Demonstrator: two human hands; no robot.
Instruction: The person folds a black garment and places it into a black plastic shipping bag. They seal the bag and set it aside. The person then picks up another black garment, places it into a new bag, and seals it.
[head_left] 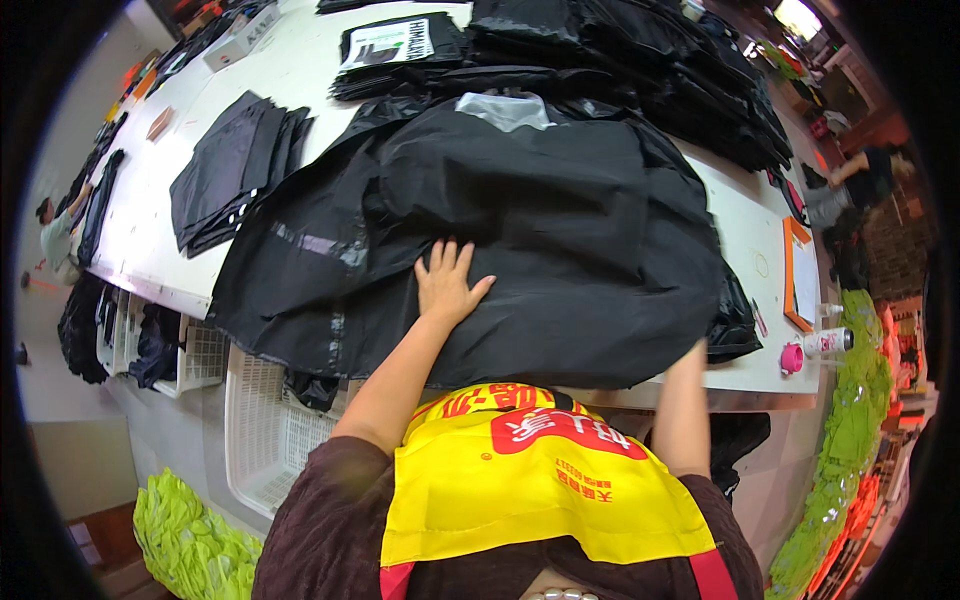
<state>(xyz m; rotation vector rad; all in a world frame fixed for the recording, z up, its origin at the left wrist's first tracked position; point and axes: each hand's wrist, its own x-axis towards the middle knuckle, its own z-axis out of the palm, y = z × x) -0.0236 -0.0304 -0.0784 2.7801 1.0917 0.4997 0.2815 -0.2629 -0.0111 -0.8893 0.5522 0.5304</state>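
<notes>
A large black sheet of thin fabric or plastic (540, 230) spreads over the table in front of me, with shiny tape-like strips on its left part. My left hand (450, 285) lies flat on its middle, fingers spread and nothing in them. At the near right edge of the sheet, my right forearm (683, 420) reaches in, and the black material covers the hand, so its fingers are hidden. A crumpled clear plastic piece (507, 110) sits at the sheet's far edge.
Flat black packs (235, 170) are stacked at the left, and black bundles (640, 70) pile up at the back. An orange clipboard (798, 275) and a bottle (830, 342) stand on the white table (130, 235) at right. White crates (262, 440) sit below; another person (870, 180) is at far right.
</notes>
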